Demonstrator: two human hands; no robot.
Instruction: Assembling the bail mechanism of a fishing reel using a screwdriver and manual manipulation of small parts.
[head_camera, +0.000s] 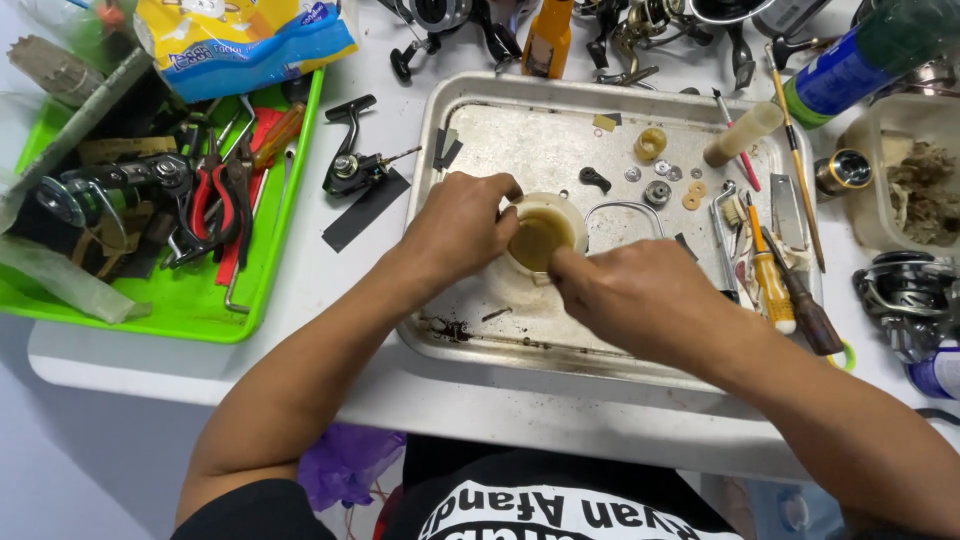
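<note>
Gripped at its left rim by the left hand, fingers curled closed against the side wall, is a small round cream-coloured tub holding a yellowish-brown paste. Right hand is loosely closed at the tub's lower right edge, its fingertips at the rim; whether anything is pinched between them cannot be told. Tub stands upright on the floor of a shallow metal tray, near the tray's middle.

Just beyond the tub, further from the person: a small black part, a thin wire loop, several washers and a small gear, and a yellowish ring. To the right of the right hand, along the tray's right side, lie a yellow-handled screwdriver, a brown-handled tool and a cream cylinder.

Left of the left hand, outside the tray, a black reel handle assembly rests on the white table, beside a strip of black tape. Well to the left, a green tray carries red-handled pliers and other tools. Far right, a fishing reel body sits apart from the tray
</note>
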